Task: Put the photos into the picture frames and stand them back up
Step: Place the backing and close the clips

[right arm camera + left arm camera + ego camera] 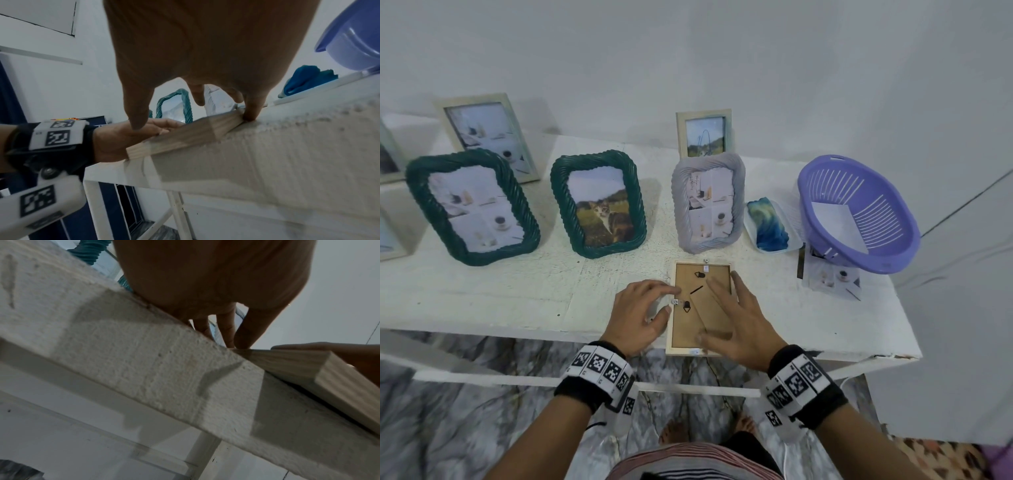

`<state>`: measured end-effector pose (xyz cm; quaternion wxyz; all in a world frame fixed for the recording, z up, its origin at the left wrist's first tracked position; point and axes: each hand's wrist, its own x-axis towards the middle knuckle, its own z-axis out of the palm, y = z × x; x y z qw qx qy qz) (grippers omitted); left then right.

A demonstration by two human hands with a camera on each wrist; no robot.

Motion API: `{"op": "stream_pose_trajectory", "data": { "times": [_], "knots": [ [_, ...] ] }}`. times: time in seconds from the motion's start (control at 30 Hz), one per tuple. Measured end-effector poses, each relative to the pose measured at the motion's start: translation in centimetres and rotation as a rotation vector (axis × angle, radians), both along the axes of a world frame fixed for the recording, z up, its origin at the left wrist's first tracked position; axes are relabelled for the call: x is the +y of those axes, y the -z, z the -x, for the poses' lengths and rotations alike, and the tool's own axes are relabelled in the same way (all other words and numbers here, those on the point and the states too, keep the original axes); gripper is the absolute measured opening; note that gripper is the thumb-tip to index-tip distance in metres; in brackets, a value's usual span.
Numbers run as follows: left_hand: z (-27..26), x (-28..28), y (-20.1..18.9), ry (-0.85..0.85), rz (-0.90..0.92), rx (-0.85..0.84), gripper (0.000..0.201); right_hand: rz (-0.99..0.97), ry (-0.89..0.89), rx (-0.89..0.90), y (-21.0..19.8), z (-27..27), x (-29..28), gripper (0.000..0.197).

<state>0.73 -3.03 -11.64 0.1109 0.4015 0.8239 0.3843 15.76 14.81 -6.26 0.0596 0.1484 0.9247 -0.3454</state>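
Face down at the near edge of a rough, white-painted table (482,301): a pale wooden frame (671,329), rectangular, brown fibreboard back uppermost, small black turn clips and a slim folded stand on it, its near end jutting a little over the table lip. Behind it, upright and filled: two dark green rope-twist frames (472,205) (599,202) with rounded corners, a grey rope-twist frame (709,202) just beyond the wooden frame's far end, and plain pale frames (703,133) farther back against the wall. To the right, a blue-green cloth (768,222) on a shallow white tray, then a slatted purple plastic basket (859,212) tipped up on loose photos (832,277) near the table's right end. Left hand (640,315) palm down at the frame's left rail, fingers bent, fingertips at a clip by that rail; whether pinching it, cannot tell. Right hand (736,322) flat and spread across the backing board, fingers straight, pressing, gripping nothing; little finger down at the frame's right rail in the right wrist view. Bare tabletop to the left of the frame and in a narrower strip to its right; tight at the far end, where the grey frame stands close.
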Motion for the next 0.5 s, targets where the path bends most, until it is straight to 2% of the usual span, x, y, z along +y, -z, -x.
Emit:
{"op": "stream_pose_trajectory", "data": {
  "times": [0.13, 0.5],
  "knots": [
    [-0.1, 0.1, -0.1, -0.002, 0.011, 0.002, 0.044, -0.063, 0.009, 0.018, 1.4, -1.2, -1.2, 0.104],
    [-0.1, 0.0, 0.1, 0.005, 0.033, 0.018, 0.041, -0.178, -0.028, 0.126, 3.3, -1.2, -1.9, 0.094]
  ]
}}
